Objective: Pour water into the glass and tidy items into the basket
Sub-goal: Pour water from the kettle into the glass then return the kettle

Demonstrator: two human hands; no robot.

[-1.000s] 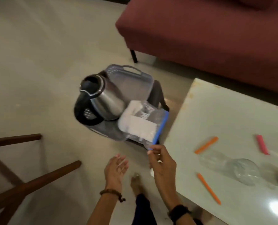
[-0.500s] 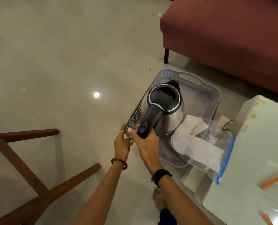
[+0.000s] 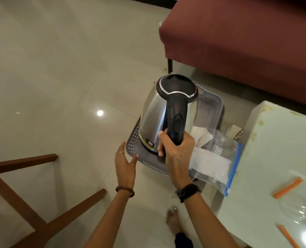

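- Wrapped round the black handle of the steel electric kettle (image 3: 154,120), the right hand (image 3: 177,151) grips it firmly, fingers curled under and thumb over.
- That kettle sits upright over the grey perforated basket (image 3: 133,140); whether its base touches the basket floor I cannot tell.
- Beside the basket's near corner, the left hand (image 3: 124,164) hangs with fingers straight, holding nothing.
- Draped over the basket's right edge lies a clear zip bag (image 3: 218,161) with white paper inside.
- Right of the basket stands a pale table (image 3: 266,158) bearing orange sticks (image 3: 288,187).
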